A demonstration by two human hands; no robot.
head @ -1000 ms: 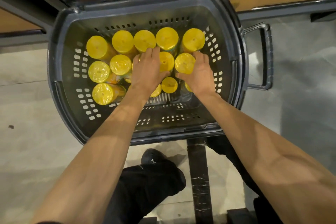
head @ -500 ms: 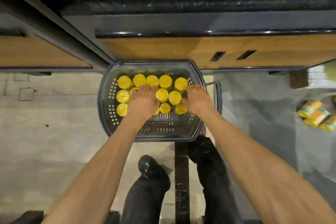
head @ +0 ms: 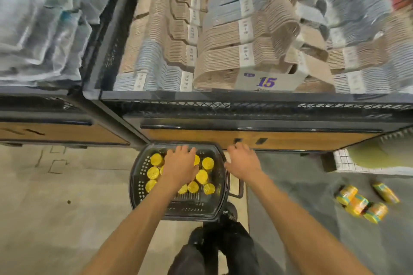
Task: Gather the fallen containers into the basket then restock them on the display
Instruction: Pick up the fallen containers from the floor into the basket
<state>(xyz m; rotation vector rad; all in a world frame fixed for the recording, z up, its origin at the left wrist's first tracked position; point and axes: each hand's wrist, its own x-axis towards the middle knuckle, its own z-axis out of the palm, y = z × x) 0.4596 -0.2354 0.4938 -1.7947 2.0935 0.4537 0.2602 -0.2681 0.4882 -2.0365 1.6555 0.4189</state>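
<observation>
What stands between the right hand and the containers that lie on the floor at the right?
Nothing visible does. Only bare grey floor lies between the right hand and the fallen containers. The basket stands mostly to the left of that hand, off the path.

I am looking down on the basket (head: 135, 185), which is sitting on the floor just in front of the display base (head: 290, 139). Containers (head: 207, 163) are standing inside it, crowding its far half. The left hand (head: 181, 164) is reaching over them; the right hand (head: 242, 161) is hanging just past the basket's right rim. Fallen containers (head: 357, 204) are lying on the floor well to the right. Bundled hangers (head: 223, 56) are piling up on the shelf above, behind a price card (head: 267, 82).
</observation>
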